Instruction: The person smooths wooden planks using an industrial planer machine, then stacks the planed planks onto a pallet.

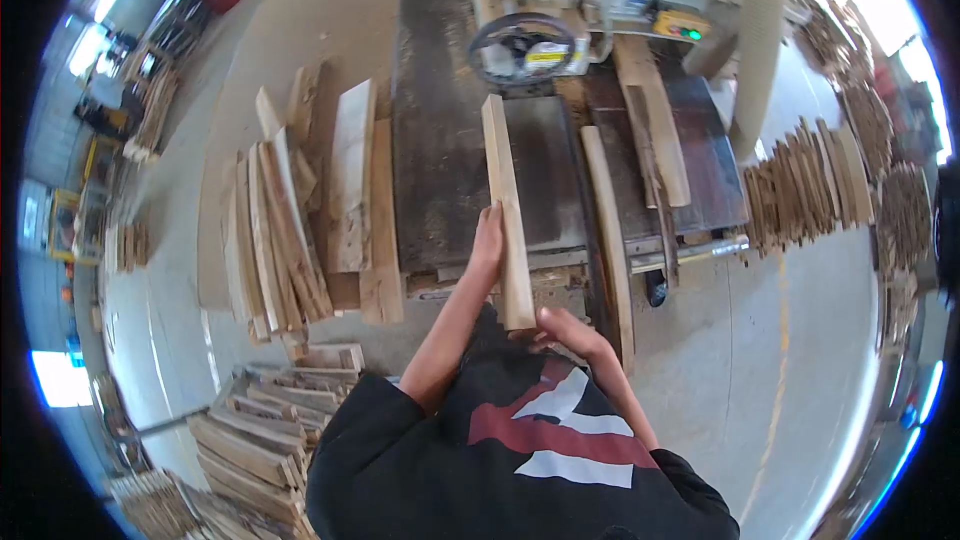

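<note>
A long, pale, squared wooden board (510, 230) points away from me over the dark metal machine table (545, 165). My left hand (487, 237) grips its left side around mid-length, the fingers partly hidden by the wood. At the near end, my right hand (567, 330) has its thumb beside the corner and its fingers curled at the end; part of them is hidden. Beyond the board's far end stands a black handwheel (522, 48) with a yellow label behind it.
Loose boards (275, 240) lie on the brown side table (290, 50) at left. Another long board (608, 240) runs along the right of the machine. Stacked wood (255, 440) stands lower left, more planks (808, 180) at right. A pale hose (760, 40) hangs at upper right.
</note>
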`<move>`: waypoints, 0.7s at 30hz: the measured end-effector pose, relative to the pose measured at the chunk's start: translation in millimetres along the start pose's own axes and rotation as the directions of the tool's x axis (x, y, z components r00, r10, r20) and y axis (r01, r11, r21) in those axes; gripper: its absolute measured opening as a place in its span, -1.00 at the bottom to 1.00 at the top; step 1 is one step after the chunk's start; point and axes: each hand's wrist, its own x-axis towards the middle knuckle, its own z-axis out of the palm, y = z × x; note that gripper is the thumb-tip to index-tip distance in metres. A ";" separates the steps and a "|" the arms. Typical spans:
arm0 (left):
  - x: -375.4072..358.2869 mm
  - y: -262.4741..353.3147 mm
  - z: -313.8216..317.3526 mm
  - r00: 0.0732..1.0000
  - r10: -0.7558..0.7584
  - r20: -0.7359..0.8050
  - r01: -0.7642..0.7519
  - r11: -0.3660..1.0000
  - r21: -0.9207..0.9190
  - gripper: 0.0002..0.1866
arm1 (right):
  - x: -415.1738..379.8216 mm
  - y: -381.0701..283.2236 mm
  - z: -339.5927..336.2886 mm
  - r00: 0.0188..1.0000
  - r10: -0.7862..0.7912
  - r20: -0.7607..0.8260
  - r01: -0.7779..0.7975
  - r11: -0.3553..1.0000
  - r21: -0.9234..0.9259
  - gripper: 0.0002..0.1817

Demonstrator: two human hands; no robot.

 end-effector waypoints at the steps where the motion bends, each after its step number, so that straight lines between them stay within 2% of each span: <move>1: -3.4 -8.5 19.5 0.998 0.067 -0.019 -0.065 0.995 0.074 -0.46 | -3.1 6.9 0.9 1.000 -0.022 -0.023 0.022 1.000 0.014 -0.29; 3: -15.0 -15.3 50.3 0.985 0.172 0.004 -0.169 0.965 0.201 -0.42 | -5.2 27.9 0.1 0.973 0.033 -0.230 -0.020 0.998 0.056 -0.41; 4: -17.9 -13.3 60.5 0.981 0.194 0.028 -0.183 0.856 0.483 -0.37 | -8.7 36.7 -3.5 0.970 0.018 -0.241 -0.002 0.998 0.065 -0.41; 5: -25.9 -14.2 72.9 0.975 0.222 0.029 -0.185 0.723 0.666 -0.35 | -11.0 45.0 -9.0 0.944 0.059 -0.325 0.066 0.931 0.359 -0.51; 6: -38.8 -15.2 86.4 0.967 0.255 0.029 -0.171 0.556 0.813 -0.32 | -11.1 56.8 -16.4 0.916 0.123 -0.382 0.150 0.779 0.609 -0.61; 7: -42.6 -27.2 96.3 0.963 0.267 0.030 -0.178 0.553 0.814 -0.32 | 0.8 99.3 -44.7 0.938 0.109 -0.329 0.163 0.698 0.697 -0.66; 8: -40.7 -44.5 104.5 0.917 0.395 0.055 -0.240 0.436 0.868 -0.31 | 1.3 112.6 -48.5 0.941 0.095 -0.325 0.168 0.705 0.690 -0.66; 9: -38.6 -57.2 112.0 0.852 0.515 0.088 -0.280 0.307 0.910 -0.30 | 3.8 119.3 -51.1 0.942 0.077 -0.327 0.213 0.616 0.758 -0.64; 10: -38.8 -64.0 119.9 0.841 0.536 0.078 -0.279 0.306 0.910 -0.30 | 6.2 124.7 -52.4 0.944 0.059 -0.326 0.249 0.521 0.816 -0.62; 11: -37.4 -67.8 126.9 0.838 0.542 0.055 -0.262 0.311 0.914 -0.29 | 8.9 131.9 -51.2 0.923 -0.006 -0.384 0.308 0.608 0.732 -0.57; 12: -33.7 -67.1 132.6 0.834 0.551 0.032 -0.245 0.318 0.916 -0.29 | 11.2 126.2 -49.6 0.929 -0.028 -0.369 0.305 0.623 0.720 -0.57; 14: -27.7 -66.5 138.5 0.825 0.565 -0.003 -0.233 0.346 0.909 -0.30 | 11.4 110.3 -42.2 0.861 0.079 -0.502 0.375 0.567 0.733 -0.49; 15: -26.0 -65.9 141.8 0.838 0.545 -0.026 -0.217 0.376 0.901 -0.30 | 18.9 116.9 -45.6 0.850 0.022 -0.527 0.387 0.653 0.651 -0.42; 19: -7.5 -49.2 148.3 0.841 0.534 -0.083 -0.164 0.400 0.902 -0.33 | 29.3 99.5 -51.8 0.878 0.116 -0.465 0.276 0.671 0.688 -0.37; 21: 10.5 -35.9 151.4 0.828 0.551 -0.103 -0.150 0.395 0.906 -0.33 | 35.8 78.5 -51.9 0.843 0.192 -0.503 0.223 0.725 0.651 -0.33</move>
